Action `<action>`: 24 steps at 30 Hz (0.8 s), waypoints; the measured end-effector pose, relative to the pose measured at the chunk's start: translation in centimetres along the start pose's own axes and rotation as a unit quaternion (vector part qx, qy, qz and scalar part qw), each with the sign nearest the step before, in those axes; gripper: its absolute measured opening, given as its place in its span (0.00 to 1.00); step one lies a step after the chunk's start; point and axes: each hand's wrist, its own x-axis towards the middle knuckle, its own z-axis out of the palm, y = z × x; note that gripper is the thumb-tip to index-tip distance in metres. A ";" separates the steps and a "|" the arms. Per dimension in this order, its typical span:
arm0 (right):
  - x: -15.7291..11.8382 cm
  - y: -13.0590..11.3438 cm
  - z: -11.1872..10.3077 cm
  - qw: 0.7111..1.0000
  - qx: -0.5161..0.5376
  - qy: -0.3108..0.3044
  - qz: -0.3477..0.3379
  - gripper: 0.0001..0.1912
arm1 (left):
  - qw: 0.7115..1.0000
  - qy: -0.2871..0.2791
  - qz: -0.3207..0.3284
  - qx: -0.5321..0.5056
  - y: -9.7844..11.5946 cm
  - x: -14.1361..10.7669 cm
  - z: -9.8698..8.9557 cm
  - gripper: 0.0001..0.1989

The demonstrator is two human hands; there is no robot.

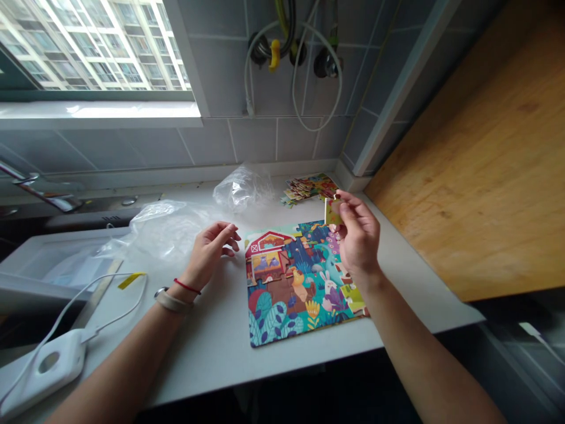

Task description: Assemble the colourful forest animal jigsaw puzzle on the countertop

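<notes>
A partly assembled cardboard jigsaw puzzle lies flat on the white counter, showing a red barn, a white rabbit and teal leaves. My right hand is above its upper right part, pinching a small yellow-green puzzle piece between thumb and fingers. My left hand has its fingers loosely curled and holds nothing, next to the puzzle's upper left corner. Behind the puzzle, a pile of loose puzzle pieces lies against the wall.
Crumpled clear plastic bags lie left of the puzzle. A white device with a cable sits at the near left, beside a sink. A wooden board stands at right; tiled wall and hoses lie behind.
</notes>
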 end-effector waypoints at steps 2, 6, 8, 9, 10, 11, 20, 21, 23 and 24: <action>0.3 0.5 -0.2 1.000 0.009 0.009 0.002 0.21 | 1.000 -0.004 -0.001 0.003 0.0 -0.1 0.1 0.23; -0.2 1.0 0.2 1.000 0.002 -0.016 -0.009 0.19 | 1.000 -0.009 -0.004 0.004 0.2 -0.2 0.3 0.24; -0.5 0.9 0.4 0.999 0.003 -0.037 -0.009 0.18 | 1.000 -0.010 -0.004 0.003 0.3 -0.2 0.3 0.24; -0.6 0.9 0.5 0.999 0.006 -0.050 -0.007 0.17 | 1.000 -0.010 -0.003 0.003 0.4 -0.2 0.3 0.24; -0.7 0.9 0.6 0.998 0.011 -0.063 -0.002 0.16 | 1.000 -0.010 -0.003 0.003 0.4 -0.2 0.3 0.24; -0.7 0.8 0.7 0.997 0.016 -0.077 0.005 0.15 | 1.000 -0.009 -0.002 0.004 0.4 -0.2 0.3 0.24; -1.1 1.4 1.3 0.956 -0.060 -0.275 0.082 0.15 | 1.000 -0.015 -0.007 0.004 0.3 -0.3 0.4 0.24; -1.1 1.4 1.3 0.955 -0.064 -0.280 0.079 0.14 | 1.000 -0.014 -0.007 0.005 0.3 -0.3 0.4 0.24; -1.1 1.5 1.3 0.954 -0.070 -0.283 0.072 0.14 | 1.000 -0.013 -0.006 0.010 0.4 -0.3 0.4 0.24; -1.1 1.6 1.3 0.953 -0.072 -0.284 0.070 0.14 | 1.000 -0.012 -0.005 0.013 0.5 -0.3 0.4 0.25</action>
